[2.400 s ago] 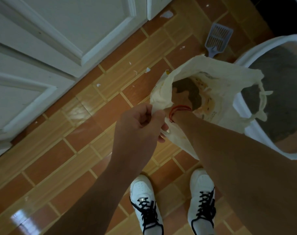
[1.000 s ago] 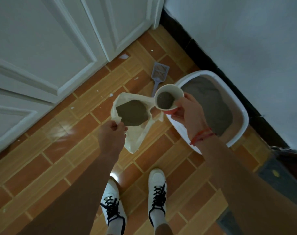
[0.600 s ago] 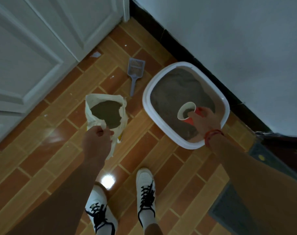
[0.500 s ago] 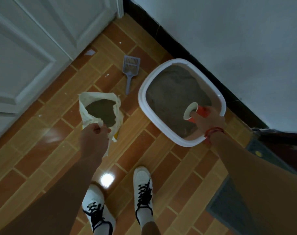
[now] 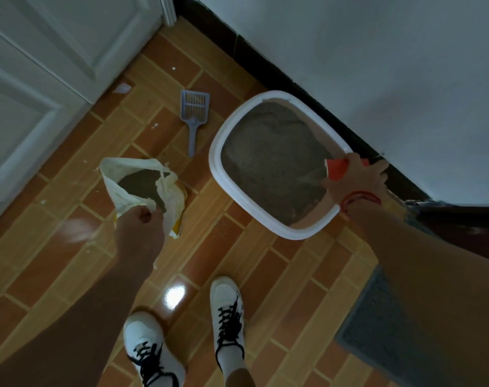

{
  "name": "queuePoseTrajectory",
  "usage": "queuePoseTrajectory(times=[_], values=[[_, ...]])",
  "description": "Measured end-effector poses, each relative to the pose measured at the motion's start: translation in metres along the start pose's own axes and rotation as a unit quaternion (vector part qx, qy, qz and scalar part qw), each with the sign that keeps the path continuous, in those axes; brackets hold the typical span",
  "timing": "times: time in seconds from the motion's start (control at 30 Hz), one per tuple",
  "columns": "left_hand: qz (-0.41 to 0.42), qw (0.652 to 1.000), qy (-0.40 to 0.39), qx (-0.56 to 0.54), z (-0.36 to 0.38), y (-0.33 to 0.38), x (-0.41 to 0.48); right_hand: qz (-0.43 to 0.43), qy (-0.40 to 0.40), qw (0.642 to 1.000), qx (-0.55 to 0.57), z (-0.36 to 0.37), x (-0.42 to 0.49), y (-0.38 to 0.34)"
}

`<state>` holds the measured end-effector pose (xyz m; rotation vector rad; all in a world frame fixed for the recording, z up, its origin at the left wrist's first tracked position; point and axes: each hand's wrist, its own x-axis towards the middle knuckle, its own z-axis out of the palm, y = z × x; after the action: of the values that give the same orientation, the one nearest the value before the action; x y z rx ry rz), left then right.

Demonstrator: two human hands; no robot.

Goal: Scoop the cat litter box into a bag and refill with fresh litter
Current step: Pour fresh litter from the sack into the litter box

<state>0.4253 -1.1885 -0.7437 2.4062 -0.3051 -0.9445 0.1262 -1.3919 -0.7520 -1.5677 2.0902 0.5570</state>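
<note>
1. Head view, setting. Glossy orange-brown tiled floor with one bright glare spot. White panelled door at upper left, pale wall at upper right, and a black skirting strip along the wall's foot. Small white scraps lie on the tiles near the door.
2. Litter box: white-rimmed, rounded, on the floor close against the skirting. It holds grey litter, heaped unevenly; bare pinkish base shows at the near right corner.
3. Scoop: pale blue, slotted, lying flat on the tiles just left of the box, handle pointing toward the person. Neither hand touches it.
4. Bag: cream, mouth open, standing on the floor left of the box and apart from it. Grey litter is visible inside.
5. Left grip: fingers curled, pinching the bag's near rim.
6. Right grip: fingers wrapped round a red cup over the box's right edge. The cup lies tipped sideways, mouth facing into the box; a faint pale streak shows just below the mouth. Red cord bracelet on the wrist.
7. Lower frame: two white shoes with black laces and a dark grey mat at right.
</note>
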Motion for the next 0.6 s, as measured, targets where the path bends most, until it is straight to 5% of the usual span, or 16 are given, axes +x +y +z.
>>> queuePoseTrajectory(times=[0.07, 0.13, 0.6], values=[[0.002, 1.000, 0.002, 0.004, 0.001, 0.001, 0.000, -0.030, 0.142, 0.987, -0.067, -0.007, -0.002, -0.002], [0.009, 1.000, 0.001, 0.006, 0.001, 0.000, 0.001, -0.049, 0.192, 0.974, -0.107, -0.007, -0.001, 0.001], [0.000, 1.000, -0.011, -0.021, -0.016, -0.005, 0.001, -0.046, 0.187, 0.980, -0.055, -0.002, -0.014, -0.017]])
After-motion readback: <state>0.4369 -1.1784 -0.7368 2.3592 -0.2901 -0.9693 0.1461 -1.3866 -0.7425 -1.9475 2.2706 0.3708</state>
